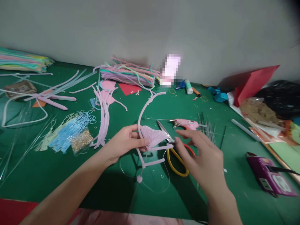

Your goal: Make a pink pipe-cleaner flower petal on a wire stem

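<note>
My left hand (127, 142) is closed on a lilac pipe-cleaner shape (156, 137), gripping it between thumb and fingers. The shape has tightly bent rows in its middle, a long curved stem rising at the left and two short strips below. A thin wire loop with a small lilac ball (139, 179) shows beneath it. My right hand (201, 156) is over the table to the right, thumb and fingers apart, with nothing seen between them. Partly under this hand lie scissors (174, 162) with yellow and orange handles, blades pointing away. Behind them rests a pink glue gun (186, 123).
Lilac pipe cleaners (103, 122), blue tassels (67, 132) and a bag of gold beads (82, 140) lie at left. Pipe-cleaner bundles (128, 75) line the wall. Thin wires (207, 128), a purple box (270, 175) and a black plastic bag (281, 97) are at right.
</note>
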Motion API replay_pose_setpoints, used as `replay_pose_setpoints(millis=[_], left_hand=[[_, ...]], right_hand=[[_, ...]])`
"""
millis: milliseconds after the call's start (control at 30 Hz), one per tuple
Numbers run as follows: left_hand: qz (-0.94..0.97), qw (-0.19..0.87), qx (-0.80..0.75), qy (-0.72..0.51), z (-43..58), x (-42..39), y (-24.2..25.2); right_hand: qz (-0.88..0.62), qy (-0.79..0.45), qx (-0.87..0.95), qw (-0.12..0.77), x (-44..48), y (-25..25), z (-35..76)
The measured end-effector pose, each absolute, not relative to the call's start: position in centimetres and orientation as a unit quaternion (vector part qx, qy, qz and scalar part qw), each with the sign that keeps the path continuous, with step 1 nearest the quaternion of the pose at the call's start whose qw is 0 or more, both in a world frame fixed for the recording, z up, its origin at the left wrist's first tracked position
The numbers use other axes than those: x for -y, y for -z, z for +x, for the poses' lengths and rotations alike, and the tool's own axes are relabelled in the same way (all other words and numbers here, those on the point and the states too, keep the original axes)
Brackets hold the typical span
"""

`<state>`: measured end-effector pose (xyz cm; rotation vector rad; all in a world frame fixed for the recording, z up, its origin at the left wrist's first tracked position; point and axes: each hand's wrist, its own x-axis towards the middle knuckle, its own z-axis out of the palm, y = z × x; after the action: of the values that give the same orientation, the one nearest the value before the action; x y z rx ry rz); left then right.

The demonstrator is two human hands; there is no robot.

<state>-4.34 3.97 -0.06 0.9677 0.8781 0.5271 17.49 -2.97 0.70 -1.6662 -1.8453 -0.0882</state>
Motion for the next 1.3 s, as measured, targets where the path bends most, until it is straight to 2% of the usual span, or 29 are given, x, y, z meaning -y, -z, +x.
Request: replay_pose_setpoints(millis=[100, 200, 333, 467, 667, 800, 1033, 1300], left_hand=[[0.452, 0.753, -0.41, -0.246, -4.4, -3.9, 0.1], [0.454, 0.751, -0.406, -0.254, -4.5, -3.8, 0.2], [0.471, 0.741, -0.4, -0.26, -4.5, -3.7, 0.3], [0.488, 0.73, -0.405, -0.254, -4.4, -3.6, 0.3], [0.481, 0.731, -0.409, -0.259, -4.3, -3.5, 0.1], [0.491, 0.687, -0.453, -0.288, -4.4, -3.8, 0.2], [0.506, 0.667, -0.462, -0.292, -4.6, -3.9, 0.3], [0.513, 0.666, -0.459, -0.287, -4.3, -3.8, 0.1]], right_hand=[[-0.757, 0.053, 0.617, 0.208, 2.4, 0.2, 19.8], [-0.816, 0.068, 0.565, 0.1, 1.6, 1.9, 21.8], [-0.821, 0.085, 0.562, 0.058, 0.6, 4.0, 22.5], [-0.826, 0.088, 0.549, 0.091, -0.2, 4.9, 22.5], [-0.86, 0.033, 0.459, 0.222, -0.2, 3.5, 22.5], [-0.847, 0.051, 0.425, 0.315, 0.5, 1.9, 21.5], [-0.784, 0.116, 0.506, 0.339, 1.1, 2.0, 20.4], [-0.773, 0.125, 0.532, 0.323, 1.5, 2.5, 20.4]])
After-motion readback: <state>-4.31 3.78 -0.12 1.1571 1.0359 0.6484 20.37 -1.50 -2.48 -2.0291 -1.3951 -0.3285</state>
